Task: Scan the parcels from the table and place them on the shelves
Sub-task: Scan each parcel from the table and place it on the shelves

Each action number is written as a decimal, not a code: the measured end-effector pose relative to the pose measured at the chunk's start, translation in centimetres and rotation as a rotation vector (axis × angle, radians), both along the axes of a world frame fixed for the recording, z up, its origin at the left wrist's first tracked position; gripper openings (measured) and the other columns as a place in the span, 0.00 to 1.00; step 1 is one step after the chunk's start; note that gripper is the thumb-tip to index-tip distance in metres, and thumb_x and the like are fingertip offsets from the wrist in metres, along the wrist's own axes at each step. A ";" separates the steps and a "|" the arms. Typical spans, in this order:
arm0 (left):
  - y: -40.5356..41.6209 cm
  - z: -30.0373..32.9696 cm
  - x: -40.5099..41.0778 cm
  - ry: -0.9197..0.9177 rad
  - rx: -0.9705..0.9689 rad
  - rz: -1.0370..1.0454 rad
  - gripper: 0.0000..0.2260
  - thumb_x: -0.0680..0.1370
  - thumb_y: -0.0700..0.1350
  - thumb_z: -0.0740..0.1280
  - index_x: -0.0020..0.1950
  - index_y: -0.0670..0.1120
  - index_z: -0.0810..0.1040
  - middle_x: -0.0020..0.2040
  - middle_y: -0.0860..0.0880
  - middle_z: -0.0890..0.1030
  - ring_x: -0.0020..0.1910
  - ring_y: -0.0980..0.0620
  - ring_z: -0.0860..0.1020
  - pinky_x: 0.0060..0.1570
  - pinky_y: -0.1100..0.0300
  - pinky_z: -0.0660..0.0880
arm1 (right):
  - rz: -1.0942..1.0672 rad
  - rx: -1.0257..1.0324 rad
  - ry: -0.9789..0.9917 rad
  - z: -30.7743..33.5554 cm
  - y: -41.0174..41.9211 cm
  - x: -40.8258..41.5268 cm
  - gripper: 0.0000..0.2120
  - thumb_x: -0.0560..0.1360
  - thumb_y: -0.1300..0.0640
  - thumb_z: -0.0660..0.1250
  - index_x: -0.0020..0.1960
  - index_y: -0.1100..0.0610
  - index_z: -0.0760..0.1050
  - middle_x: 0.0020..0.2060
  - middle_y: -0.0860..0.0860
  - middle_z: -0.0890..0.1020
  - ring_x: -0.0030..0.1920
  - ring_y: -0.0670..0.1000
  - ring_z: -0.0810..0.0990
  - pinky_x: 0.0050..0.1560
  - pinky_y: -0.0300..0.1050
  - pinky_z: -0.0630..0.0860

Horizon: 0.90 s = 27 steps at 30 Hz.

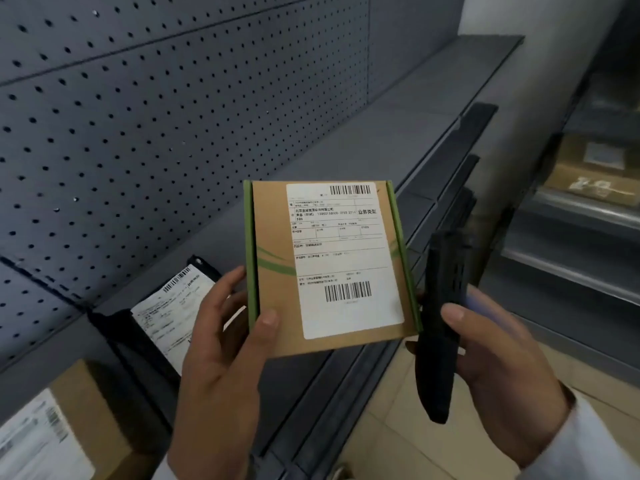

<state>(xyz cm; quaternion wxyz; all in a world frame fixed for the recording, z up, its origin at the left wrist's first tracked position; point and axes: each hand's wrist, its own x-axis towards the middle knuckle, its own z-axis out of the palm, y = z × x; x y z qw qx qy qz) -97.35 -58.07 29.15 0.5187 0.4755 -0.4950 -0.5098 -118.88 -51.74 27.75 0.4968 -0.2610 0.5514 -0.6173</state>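
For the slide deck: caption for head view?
Left hand holds labelled brown cardboard parcel; right hand grips black handheld scanner.

A: Main support is a grey metal shelf (pixel 346 140) with a perforated back panel (pixel 138 116) behind it. The board runs off toward the upper right, front edge dark.

B: Anything on it?

A: One black parcel (pixel 162 317) with a white label, lying near the left end, close against the back panel.

B: Below that?

A: A lower shelf level (pixel 20 382), only partly in view at bottom left. A brown cardboard box (pixel 69 420) sits on it, white label on top.

B: Right side?

A: A second shelving unit (pixel 568 237), blurred. One cardboard box (pixel 588 171) rests on an upper board there. Tan floor tiles (pixel 398 427) beneath.
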 end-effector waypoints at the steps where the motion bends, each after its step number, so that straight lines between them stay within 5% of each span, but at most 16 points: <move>1: -0.6 -0.1 0.1 -0.002 -0.009 0.006 0.20 0.75 0.43 0.67 0.64 0.59 0.76 0.56 0.59 0.82 0.54 0.60 0.82 0.48 0.61 0.82 | 0.034 -0.019 0.025 0.3 -1.0 -0.2 0.54 0.43 0.31 0.80 0.65 0.53 0.79 0.59 0.53 0.84 0.53 0.53 0.84 0.58 0.62 0.78; 4: -2.6 -0.8 0.5 0.006 0.000 0.042 0.18 0.75 0.46 0.68 0.62 0.63 0.76 0.57 0.64 0.81 0.56 0.63 0.80 0.43 0.66 0.80 | 0.114 -0.015 0.073 0.6 -4.1 -0.8 0.51 0.44 0.33 0.81 0.63 0.54 0.81 0.55 0.52 0.85 0.49 0.51 0.85 0.54 0.58 0.79; 7: -4.1 -1.2 0.6 0.015 -0.006 0.102 0.18 0.72 0.50 0.68 0.59 0.67 0.76 0.58 0.65 0.80 0.57 0.63 0.79 0.54 0.55 0.77 | 0.226 -0.049 0.126 0.8 -6.8 -1.3 0.41 0.47 0.37 0.81 0.58 0.53 0.83 0.50 0.53 0.86 0.45 0.52 0.85 0.47 0.53 0.80; 13: -5.3 -2.5 -0.3 0.084 -0.004 0.253 0.17 0.75 0.44 0.66 0.62 0.60 0.75 0.57 0.61 0.82 0.59 0.59 0.80 0.56 0.57 0.76 | 0.432 -0.051 0.148 0.4 -12.4 -2.5 0.38 0.48 0.32 0.80 0.53 0.51 0.85 0.48 0.58 0.86 0.44 0.58 0.85 0.45 0.56 0.77; 18: -6.1 -3.6 -2.0 0.076 0.015 0.404 0.16 0.80 0.40 0.64 0.65 0.55 0.74 0.60 0.56 0.81 0.60 0.55 0.79 0.59 0.52 0.77 | 0.619 -0.057 0.061 -0.1 -17.5 -3.8 0.10 0.65 0.52 0.70 0.44 0.50 0.87 0.41 0.54 0.87 0.38 0.54 0.86 0.31 0.42 0.79; 24: -6.6 -4.0 -5.1 0.029 0.002 0.537 0.15 0.80 0.40 0.65 0.66 0.51 0.73 0.61 0.52 0.81 0.61 0.52 0.79 0.63 0.49 0.75 | 0.784 -0.010 0.023 -1.6 -22.3 -6.2 0.20 0.67 0.52 0.65 0.55 0.58 0.83 0.51 0.60 0.86 0.47 0.60 0.83 0.41 0.49 0.84; 27: -6.5 -4.5 -7.2 0.017 0.028 0.622 0.16 0.81 0.36 0.62 0.66 0.49 0.73 0.60 0.50 0.81 0.60 0.51 0.80 0.63 0.48 0.76 | 0.852 0.012 0.006 -2.3 -23.7 -7.5 0.16 0.67 0.53 0.65 0.50 0.56 0.83 0.50 0.60 0.86 0.46 0.60 0.84 0.38 0.47 0.85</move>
